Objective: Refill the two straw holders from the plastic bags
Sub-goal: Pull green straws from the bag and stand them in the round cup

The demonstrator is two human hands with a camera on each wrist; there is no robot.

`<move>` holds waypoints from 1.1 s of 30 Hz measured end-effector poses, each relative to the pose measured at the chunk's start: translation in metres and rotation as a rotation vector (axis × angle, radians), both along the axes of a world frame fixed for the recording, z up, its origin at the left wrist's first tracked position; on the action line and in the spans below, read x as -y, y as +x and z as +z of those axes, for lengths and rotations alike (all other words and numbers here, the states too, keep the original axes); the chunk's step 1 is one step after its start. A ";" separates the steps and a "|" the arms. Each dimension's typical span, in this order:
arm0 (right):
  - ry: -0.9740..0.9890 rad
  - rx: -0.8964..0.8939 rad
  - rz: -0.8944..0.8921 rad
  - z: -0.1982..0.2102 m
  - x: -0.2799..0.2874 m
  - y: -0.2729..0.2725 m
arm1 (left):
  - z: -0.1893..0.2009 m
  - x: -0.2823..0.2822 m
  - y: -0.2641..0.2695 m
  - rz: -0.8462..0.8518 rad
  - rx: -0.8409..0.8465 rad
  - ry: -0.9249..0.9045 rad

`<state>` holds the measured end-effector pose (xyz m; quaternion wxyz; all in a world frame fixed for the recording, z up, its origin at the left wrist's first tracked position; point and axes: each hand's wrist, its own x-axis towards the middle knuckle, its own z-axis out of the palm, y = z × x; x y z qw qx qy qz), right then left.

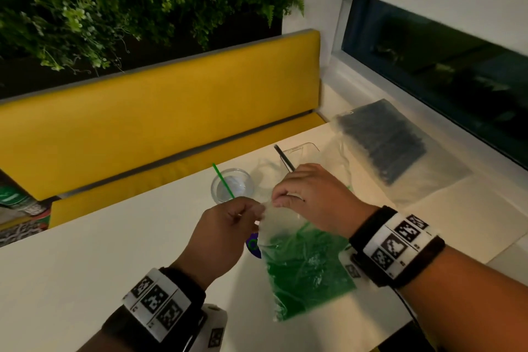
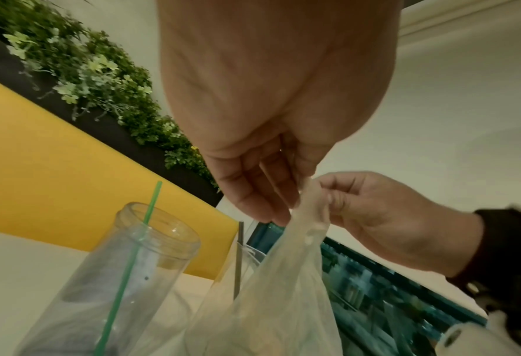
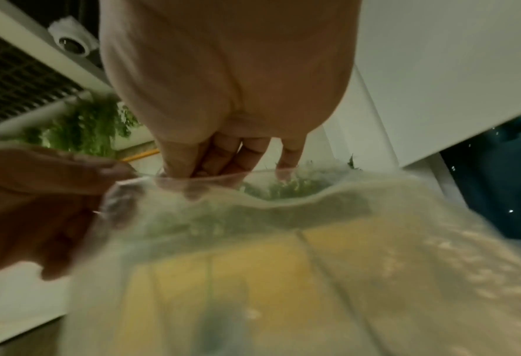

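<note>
A clear plastic bag of green straws (image 1: 303, 266) hangs above the white table (image 1: 100, 260), held up by its mouth. My left hand (image 1: 257, 214) pinches the left edge of the mouth and my right hand (image 1: 278, 201) pinches the right edge, the two close together. In the left wrist view my left hand (image 2: 296, 204) and right hand (image 2: 329, 202) grip the bunched bag top (image 2: 311, 216). Beyond the hands a round clear holder (image 1: 233, 186) contains one green straw (image 1: 221, 178). A second clear holder (image 1: 305, 150) has one black straw (image 1: 283, 157). A bag of black straws (image 1: 383, 143) lies flat at the right.
A yellow bench (image 1: 157, 123) runs along the far side of the table, with plants above it. A window sill and dark window (image 1: 443, 66) border the right. A small purple object (image 1: 253, 244) lies on the table behind the green bag.
</note>
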<state>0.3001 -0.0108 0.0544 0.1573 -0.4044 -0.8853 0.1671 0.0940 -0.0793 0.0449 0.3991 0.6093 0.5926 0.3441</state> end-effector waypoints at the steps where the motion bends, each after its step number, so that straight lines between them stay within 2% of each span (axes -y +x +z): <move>1: 0.009 0.045 -0.010 0.000 -0.004 0.006 | 0.000 0.002 -0.005 0.031 0.021 -0.008; 6: 0.106 0.177 -0.122 0.002 -0.018 0.051 | -0.002 0.017 -0.036 0.114 0.102 -0.042; 11: 0.167 0.166 -0.247 0.002 -0.022 0.096 | -0.004 0.032 -0.059 0.191 0.151 -0.048; 14: 0.203 0.118 -0.265 0.000 -0.017 0.106 | -0.003 0.039 -0.070 0.123 0.109 -0.107; 19: 0.238 0.005 -0.155 0.002 -0.005 0.091 | 0.021 0.010 -0.045 0.014 -0.081 -0.032; 22: 0.251 -0.058 -0.138 0.001 0.000 0.079 | 0.013 -0.021 -0.009 -0.321 -0.376 -0.195; 23: 0.257 -0.076 -0.151 -0.001 0.002 0.077 | 0.007 -0.028 0.001 -0.411 -0.464 -0.217; 25: 0.278 -0.107 -0.188 -0.006 0.005 0.077 | 0.000 -0.034 0.010 -0.437 -0.587 -0.217; 28: 0.288 -0.167 -0.326 -0.012 0.017 0.075 | -0.008 -0.031 0.015 -0.549 -0.614 -0.236; 29: 0.272 -0.221 -0.430 -0.012 0.026 0.073 | -0.013 -0.028 0.015 -0.580 -0.591 -0.243; 31: 0.137 -0.398 -0.657 -0.016 0.049 0.066 | -0.023 -0.023 0.020 -0.518 -0.461 -0.265; 33: -0.290 -0.568 -0.730 -0.017 0.072 0.049 | -0.027 -0.015 0.029 -0.390 -0.266 -0.289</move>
